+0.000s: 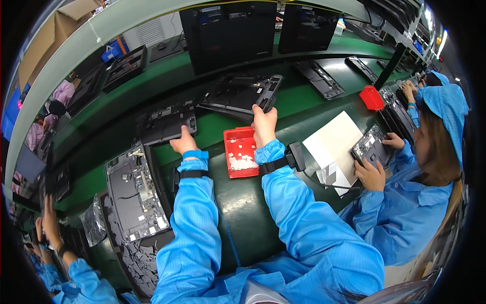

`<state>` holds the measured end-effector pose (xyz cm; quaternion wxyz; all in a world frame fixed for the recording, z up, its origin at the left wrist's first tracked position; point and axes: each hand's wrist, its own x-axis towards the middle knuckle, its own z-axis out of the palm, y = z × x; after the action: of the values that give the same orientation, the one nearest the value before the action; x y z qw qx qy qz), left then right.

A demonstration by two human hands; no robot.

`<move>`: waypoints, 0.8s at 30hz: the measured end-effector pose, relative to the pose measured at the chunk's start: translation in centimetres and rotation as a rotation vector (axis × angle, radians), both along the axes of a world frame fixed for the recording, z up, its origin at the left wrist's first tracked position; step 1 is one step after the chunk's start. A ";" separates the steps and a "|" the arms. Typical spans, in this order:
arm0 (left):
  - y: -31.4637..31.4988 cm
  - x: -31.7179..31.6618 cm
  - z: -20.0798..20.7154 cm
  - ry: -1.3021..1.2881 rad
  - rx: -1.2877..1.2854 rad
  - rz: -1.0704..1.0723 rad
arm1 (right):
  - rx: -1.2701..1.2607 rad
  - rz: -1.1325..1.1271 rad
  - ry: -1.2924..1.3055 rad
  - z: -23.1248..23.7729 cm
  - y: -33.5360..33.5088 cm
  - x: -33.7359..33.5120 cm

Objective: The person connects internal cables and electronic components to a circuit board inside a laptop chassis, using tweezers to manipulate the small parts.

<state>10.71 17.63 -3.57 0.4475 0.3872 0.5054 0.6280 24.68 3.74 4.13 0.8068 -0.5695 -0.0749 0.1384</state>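
Two dark laptop chassis lie on the green belt ahead of you, and each of your hands is on one. Your left hand [183,144] rests at the near edge of the nearer chassis [164,124], fingers curled against its rim; you seem to have a light hold on that edge, though the grip itself is hidden beneath the hand. Your right hand [264,124] reaches further out, with the fingers closed over the near corner of the farther chassis [240,93], which sits tilted, its right side lifted a little off the belt. Holding each by the nearest edge lets you drag it without touching the exposed inner parts.

Both of your arms are stretched forward and almost parallel, in blue sleeves with black straps at the wrists; the right one carries a small black unit [295,155] with a cord trailing off it.

Between your forearms sits a red tray [241,152] with small pale parts in it, close enough for either hand. To your left an opened grey chassis [134,195] lies on a stack of dark ones, ready within reach. On your right a co-worker in blue handles another unit [371,145] beside a white sheet [334,137].
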 end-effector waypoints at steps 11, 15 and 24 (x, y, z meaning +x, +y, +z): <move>-9.7 -0.2 2.3 0.578 -0.012 -0.861 | 0.246 -0.040 0.092 4.3 -4.5 -2.6; -10.7 0.4 1.2 0.486 -0.036 -0.732 | 0.331 0.028 0.100 5.3 -7.4 -5.5; -16.5 -5.3 9.9 -0.389 -0.108 -0.517 | 0.436 0.213 0.237 5.6 -13.5 -14.5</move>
<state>5.44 1.14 6.33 0.7003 0.3512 0.3279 0.5279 10.20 -9.74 9.72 0.8944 -0.3510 -0.0675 0.2687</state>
